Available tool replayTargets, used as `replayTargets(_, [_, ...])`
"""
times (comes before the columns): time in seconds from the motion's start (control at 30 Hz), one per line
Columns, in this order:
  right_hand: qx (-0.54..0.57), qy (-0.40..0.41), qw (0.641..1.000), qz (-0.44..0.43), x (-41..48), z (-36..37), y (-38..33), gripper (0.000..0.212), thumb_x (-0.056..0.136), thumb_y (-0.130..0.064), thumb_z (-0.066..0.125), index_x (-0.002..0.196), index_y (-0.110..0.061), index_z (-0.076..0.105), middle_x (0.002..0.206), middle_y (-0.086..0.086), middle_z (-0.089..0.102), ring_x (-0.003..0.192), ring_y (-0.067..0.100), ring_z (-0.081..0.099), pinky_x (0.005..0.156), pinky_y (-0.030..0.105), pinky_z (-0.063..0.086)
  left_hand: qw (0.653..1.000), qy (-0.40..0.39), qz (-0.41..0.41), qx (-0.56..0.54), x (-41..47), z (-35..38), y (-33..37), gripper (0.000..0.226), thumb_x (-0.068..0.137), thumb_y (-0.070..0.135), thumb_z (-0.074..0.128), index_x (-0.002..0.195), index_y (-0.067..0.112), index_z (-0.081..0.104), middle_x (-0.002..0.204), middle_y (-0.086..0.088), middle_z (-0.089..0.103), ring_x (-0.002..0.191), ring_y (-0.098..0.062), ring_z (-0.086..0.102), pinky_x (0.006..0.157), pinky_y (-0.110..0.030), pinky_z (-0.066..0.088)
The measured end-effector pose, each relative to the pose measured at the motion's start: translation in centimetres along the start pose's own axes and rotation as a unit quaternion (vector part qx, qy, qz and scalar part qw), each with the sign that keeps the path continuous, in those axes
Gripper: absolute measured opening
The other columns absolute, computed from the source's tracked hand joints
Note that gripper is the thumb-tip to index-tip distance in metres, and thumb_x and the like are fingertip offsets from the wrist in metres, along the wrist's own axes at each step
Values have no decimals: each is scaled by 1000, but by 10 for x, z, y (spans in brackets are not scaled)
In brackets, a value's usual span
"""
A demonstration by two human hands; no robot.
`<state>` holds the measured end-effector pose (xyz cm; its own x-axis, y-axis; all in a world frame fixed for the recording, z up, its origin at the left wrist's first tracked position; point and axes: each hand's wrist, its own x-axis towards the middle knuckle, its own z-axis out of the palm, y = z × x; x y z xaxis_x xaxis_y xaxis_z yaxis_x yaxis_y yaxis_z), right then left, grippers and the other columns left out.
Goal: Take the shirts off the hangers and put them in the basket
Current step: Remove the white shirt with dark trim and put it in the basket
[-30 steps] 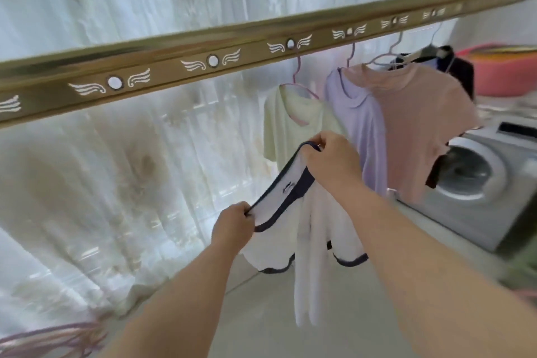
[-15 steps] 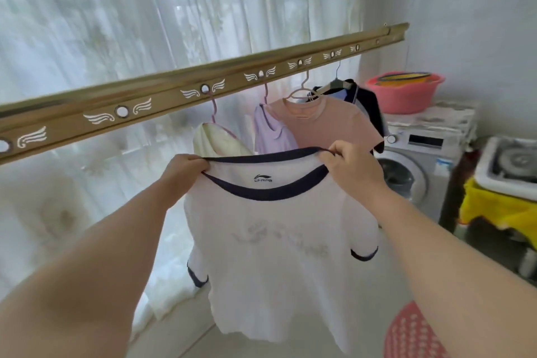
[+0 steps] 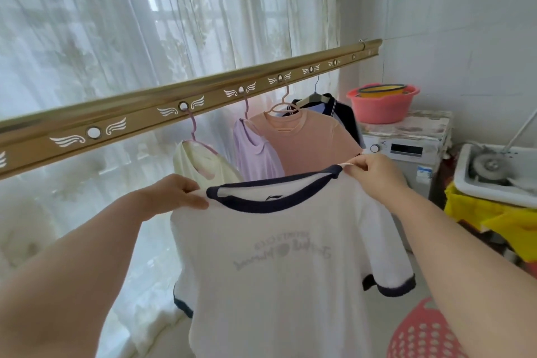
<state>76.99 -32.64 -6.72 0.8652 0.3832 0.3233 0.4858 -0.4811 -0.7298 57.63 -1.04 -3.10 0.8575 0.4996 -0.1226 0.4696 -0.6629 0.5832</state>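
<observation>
A white shirt [image 3: 276, 264] with navy collar and cuffs hangs spread out in front of me, off any hanger. My left hand [image 3: 174, 195] pinches its left shoulder and my right hand [image 3: 374, 174] pinches its right shoulder. Behind it, on the gold rail [image 3: 139, 116], a cream shirt [image 3: 203, 166], a lilac shirt [image 3: 255, 151], a peach shirt [image 3: 313, 139] and a dark shirt [image 3: 343, 113] hang on hangers. The red perforated basket [image 3: 421, 334] shows at the bottom right, partly hidden by my right arm.
White curtains [image 3: 116, 38] cover the window behind the rail. A washing machine [image 3: 406, 154] stands at the right with a red basin [image 3: 380, 104] on top. Further right is a white sink [image 3: 494, 174] over yellow cloth [image 3: 494, 218].
The shirt went from bunched and low to spread wide and lifted. My hands moved apart, from the collar out to the shoulders. My view swung right and up, bringing the basket into sight.
</observation>
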Motion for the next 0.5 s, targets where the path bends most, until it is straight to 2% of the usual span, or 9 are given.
replayTargets(0.07, [14, 36, 999, 16, 1, 5, 4, 22, 97, -27, 48, 92, -18, 67, 69, -2, 58, 64, 15, 50, 54, 24, 33, 996, 20, 23, -79, 5, 2, -5, 23, 77, 26, 79, 72, 7, 68, 72, -6, 66, 75, -22, 62, 70, -25, 49])
replayTargets(0.1, [27, 48, 998, 27, 3, 7, 6, 23, 98, -27, 45, 92, -17, 65, 67, -2, 56, 62, 16, 49, 53, 25, 32, 991, 9, 32, -128, 6, 2, -6, 31, 70, 34, 82, 72, 7, 68, 72, -6, 66, 74, -21, 62, 71, -26, 50])
replayTargets(0.17, [49, 57, 996, 42, 5, 8, 6, 27, 100, -27, 41, 89, -15, 62, 67, 1, 55, 64, 20, 50, 56, 28, 34, 978, -12, 41, -204, 11, 2, -9, 57, 51, 53, 86, 80, 6, 71, 81, -11, 68, 78, -22, 65, 81, -34, 52])
replayTargets(0.2, [56, 54, 996, 44, 5, 8, 6, 28, 100, -29, 39, 88, -15, 61, 68, 2, 56, 67, 21, 51, 60, 30, 36, 972, -12, 48, -228, 15, 2, -11, 67, 50, 56, 84, 88, 3, 70, 88, -15, 68, 83, -24, 64, 88, -39, 52])
replayTargets(0.23, [59, 48, 996, 48, 6, 8, 5, 29, 100, -31, 39, 87, -16, 61, 70, 4, 57, 69, 22, 53, 63, 32, 39, 967, -7, 57, -248, 18, 3, -12, 71, 58, 56, 80, 97, -1, 67, 96, -21, 66, 88, -27, 63, 94, -44, 50])
replayTargets(0.3, [50, 30, 997, 52, 7, 6, 3, 31, 99, -35, 42, 84, -17, 63, 72, 6, 61, 70, 23, 56, 68, 35, 43, 961, 13, 59, -271, 26, 6, -11, 63, 78, 50, 69, 108, -5, 60, 106, -27, 62, 94, -32, 60, 99, -49, 46])
replayTargets(0.37, [39, 14, 997, 65, 5, 6, 1, 37, 96, -40, 47, 73, -15, 61, 65, 7, 55, 64, 23, 52, 63, 33, 41, 975, 65, 57, -204, 34, 11, -11, 47, 91, 42, 60, 95, -4, 61, 96, -27, 60, 87, -32, 58, 88, -44, 51])
replayTargets(0.43, [47, 9, 994, 95, 3, 7, -3, 42, 90, -43, 55, 63, -11, 56, 62, 5, 44, 61, 22, 44, 60, 31, 33, 991, 132, 35, -12, 40, 16, -9, 40, 91, 41, 57, 76, 4, 56, 77, -18, 57, 74, -28, 55, 68, -34, 45])
replayTargets(0.5, [82, -1, 987, 138, -3, 11, -11, 36, 86, -38, 61, 65, -10, 57, 68, 6, 44, 67, 22, 44, 63, 31, 32, 977, 168, 0, 128, 41, 24, -5, 43, 89, 44, 57, 67, 8, 54, 67, -10, 54, 69, -26, 56, 60, -31, 39])
